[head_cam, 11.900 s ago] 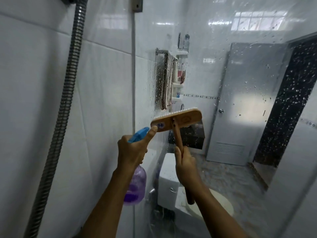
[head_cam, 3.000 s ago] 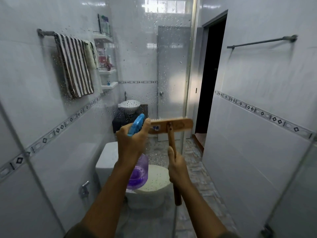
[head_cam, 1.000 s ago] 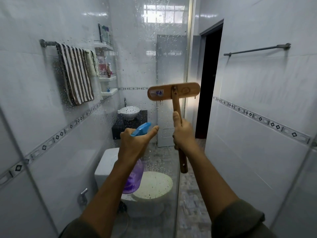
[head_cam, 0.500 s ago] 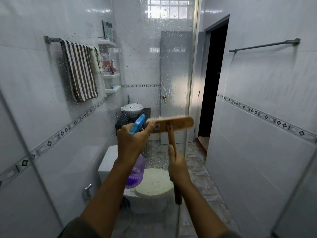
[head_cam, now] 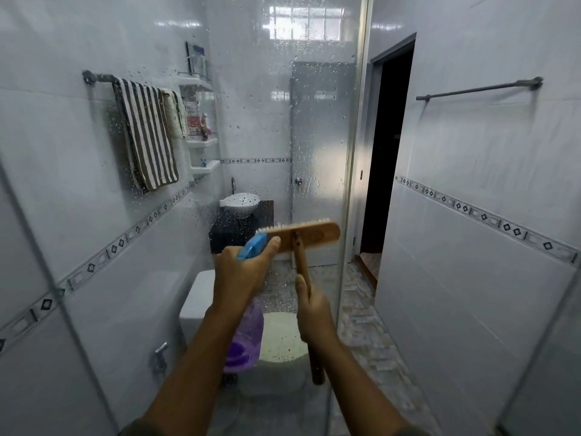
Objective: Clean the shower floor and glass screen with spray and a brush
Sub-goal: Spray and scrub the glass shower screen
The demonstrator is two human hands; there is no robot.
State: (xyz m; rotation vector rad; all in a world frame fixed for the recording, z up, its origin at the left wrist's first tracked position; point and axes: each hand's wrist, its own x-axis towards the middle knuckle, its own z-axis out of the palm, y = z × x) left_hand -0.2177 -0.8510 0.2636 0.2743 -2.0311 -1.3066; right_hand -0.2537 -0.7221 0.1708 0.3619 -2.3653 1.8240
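From the head camera, my left hand (head_cam: 242,272) is curled round the neck of the spray bottle (head_cam: 246,338). The bottle's blue trigger head pokes out above my knuckles and its purple body hangs below my wrist. My thumb stretches up to the left end of the brush (head_cam: 314,234); I cannot tell whether it presses on the wood or only lies in front of it.

My right hand (head_cam: 311,313) is wrapped round the brush's wooden handle about halfway along, thumb laid straight up the shaft, and the butt end sticks out below my wrist. The brush head lies level at about chest height, its wooden back towards me and its pale bristles showing along the top edge, turned towards the glass screen (head_cam: 283,136). Whether the bristles touch the glass I cannot tell.

The screen stands right in front of me, speckled with droplets, and its right edge runs just right of the brush head.

Through the glass I see a striped towel (head_cam: 144,133) on a rail at left, corner shelves (head_cam: 201,140) beside it, a basin (head_cam: 240,204) above my left hand, a toilet (head_cam: 279,341) between my forearms, and a grey door (head_cam: 320,152) at the back. To the right of the screen are a dark doorway (head_cam: 386,152) and a bare rail (head_cam: 478,88) on the tiled wall.
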